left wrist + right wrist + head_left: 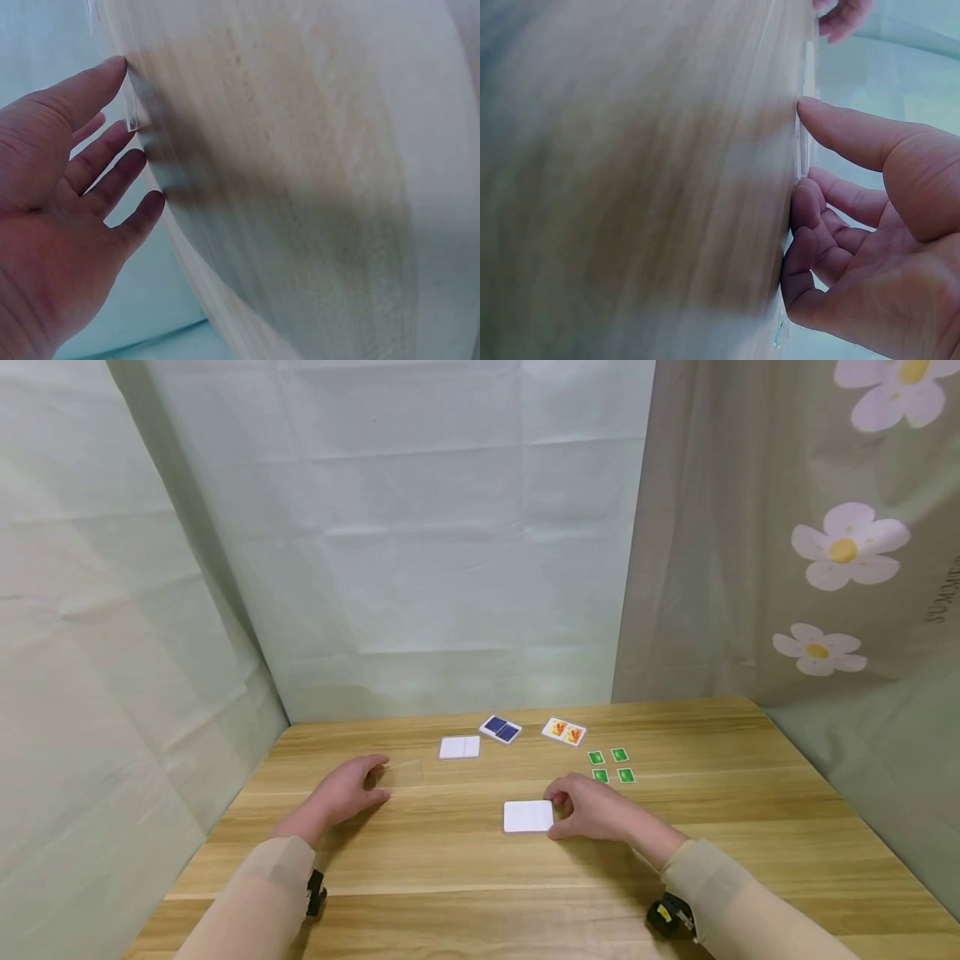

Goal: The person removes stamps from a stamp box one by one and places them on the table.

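On the left of the wooden table, my left hand spans a thin clear plate, thumb at its near edge and index finger at its far edge. In the left wrist view, the corner of the clear plate shows beside the index fingertip; the other fingers are spread. My right hand pinches the right end of a blank white card between thumb and index finger. In the right wrist view, the white card is edge-on, low at the tabletop, and the remaining fingers curl beneath.
Farther back lie a white card with a centre line, a dark blue two-panel card and a card with two orange pictures. Several small green squares lie beyond my right hand. Pale curtains hang around the table.
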{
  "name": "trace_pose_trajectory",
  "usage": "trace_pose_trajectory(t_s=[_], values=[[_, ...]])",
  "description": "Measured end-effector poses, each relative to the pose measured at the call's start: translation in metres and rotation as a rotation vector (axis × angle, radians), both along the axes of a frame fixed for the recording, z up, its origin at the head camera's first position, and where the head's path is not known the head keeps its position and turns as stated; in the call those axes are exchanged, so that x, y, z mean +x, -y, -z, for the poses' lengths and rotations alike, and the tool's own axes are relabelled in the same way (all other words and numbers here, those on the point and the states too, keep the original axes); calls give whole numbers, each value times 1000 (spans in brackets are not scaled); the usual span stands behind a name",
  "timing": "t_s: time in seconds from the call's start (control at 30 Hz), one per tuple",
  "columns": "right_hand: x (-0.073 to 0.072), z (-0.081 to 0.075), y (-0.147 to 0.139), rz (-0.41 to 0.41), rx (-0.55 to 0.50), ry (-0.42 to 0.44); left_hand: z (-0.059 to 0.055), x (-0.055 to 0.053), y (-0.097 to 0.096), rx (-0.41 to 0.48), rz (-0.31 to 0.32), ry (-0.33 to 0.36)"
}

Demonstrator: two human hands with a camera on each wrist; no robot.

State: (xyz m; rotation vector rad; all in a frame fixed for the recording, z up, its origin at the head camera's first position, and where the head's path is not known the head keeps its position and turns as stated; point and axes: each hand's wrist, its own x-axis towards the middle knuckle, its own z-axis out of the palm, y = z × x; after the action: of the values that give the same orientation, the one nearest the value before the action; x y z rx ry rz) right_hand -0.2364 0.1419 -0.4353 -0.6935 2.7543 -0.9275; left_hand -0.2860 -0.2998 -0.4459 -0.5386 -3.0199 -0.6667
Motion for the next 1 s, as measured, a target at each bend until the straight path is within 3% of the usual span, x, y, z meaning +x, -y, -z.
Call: trace_pose_trajectory(t_s=[0.27, 0.5, 1.0], values=[[2, -1, 2, 13, -7, 12, -2, 3, -5, 14, -15, 12], [-1, 0, 1, 20, -5, 13, -10, 9, -24, 43, -2, 10], [0, 2, -1, 7, -18, 13, -25, 22, -81, 39, 138, -56]])
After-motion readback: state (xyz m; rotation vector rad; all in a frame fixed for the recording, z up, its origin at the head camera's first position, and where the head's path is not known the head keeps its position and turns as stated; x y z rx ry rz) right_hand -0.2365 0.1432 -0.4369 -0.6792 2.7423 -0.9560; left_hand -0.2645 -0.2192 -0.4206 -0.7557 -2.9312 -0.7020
